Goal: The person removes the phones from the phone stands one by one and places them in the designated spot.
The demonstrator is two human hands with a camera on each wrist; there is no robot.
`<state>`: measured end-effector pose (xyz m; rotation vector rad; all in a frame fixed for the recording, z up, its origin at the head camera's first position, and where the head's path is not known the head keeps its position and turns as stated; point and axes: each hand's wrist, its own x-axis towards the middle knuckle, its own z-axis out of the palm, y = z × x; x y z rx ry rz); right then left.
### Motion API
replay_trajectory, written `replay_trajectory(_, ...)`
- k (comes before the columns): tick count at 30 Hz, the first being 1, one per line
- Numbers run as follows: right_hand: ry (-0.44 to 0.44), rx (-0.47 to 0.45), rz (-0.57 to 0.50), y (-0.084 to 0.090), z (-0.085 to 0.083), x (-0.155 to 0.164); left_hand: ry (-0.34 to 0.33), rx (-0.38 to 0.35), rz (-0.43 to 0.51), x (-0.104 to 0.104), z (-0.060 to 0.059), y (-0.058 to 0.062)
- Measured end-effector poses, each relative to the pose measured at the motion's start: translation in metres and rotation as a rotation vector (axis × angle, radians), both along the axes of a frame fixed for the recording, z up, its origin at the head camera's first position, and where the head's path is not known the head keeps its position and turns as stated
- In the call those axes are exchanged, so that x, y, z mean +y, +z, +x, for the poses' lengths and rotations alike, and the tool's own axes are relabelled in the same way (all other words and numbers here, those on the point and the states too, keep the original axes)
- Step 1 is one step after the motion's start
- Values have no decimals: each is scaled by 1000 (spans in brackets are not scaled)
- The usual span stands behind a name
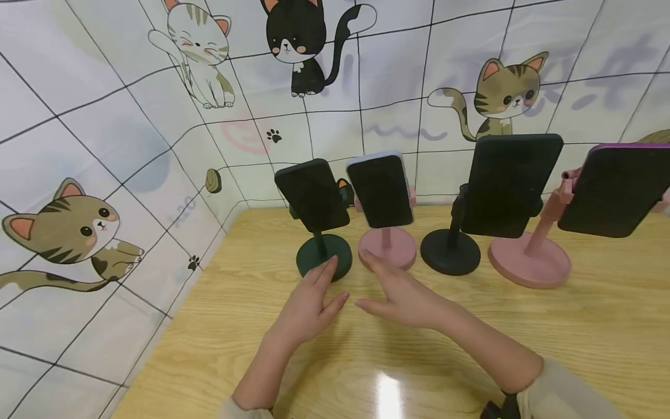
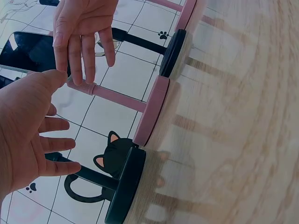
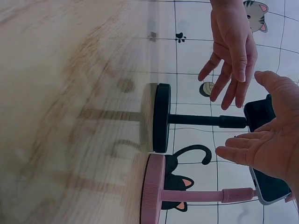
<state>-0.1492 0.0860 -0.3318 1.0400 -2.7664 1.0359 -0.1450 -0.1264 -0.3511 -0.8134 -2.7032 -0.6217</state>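
My left hand (image 1: 306, 308) is in front of a dark green phone stand (image 1: 335, 259), its fingers extended and holding nothing. In the wrist views it hovers above the table. My right hand (image 1: 410, 299) points toward a pink phone stand (image 1: 400, 250), fingers straight, also holding nothing. The two hands face each other with a gap between the thumbs. A dark-screened phone (image 1: 312, 195) leans in the green stand. Another phone (image 1: 381, 191), with a light blue edge, sits in the pink one. The right fingertips overlap the pink base in the head view.
To the right stands a black phone stand (image 1: 450, 253) with a larger black device (image 1: 510, 186). Beyond it is a second pink stand (image 1: 528, 262) holding a purple-edged device (image 1: 617, 189). The wooden table (image 1: 209, 349) meets a cat-printed, gridded backdrop (image 1: 387, 75) behind and at left.
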Motion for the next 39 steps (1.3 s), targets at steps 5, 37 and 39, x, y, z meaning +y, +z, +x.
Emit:
replay_trajectory(5,10,-7,-12,5,-4,-8,18,-14,31,-2,1,1)
replay_trajectory(37,-49,-44,-167,33,-21,-33,140,100,450,-5,-15,16)
replay_trajectory(39,-66,-55,-172,35,-21,-35,146,121,489,-5,-17,19)
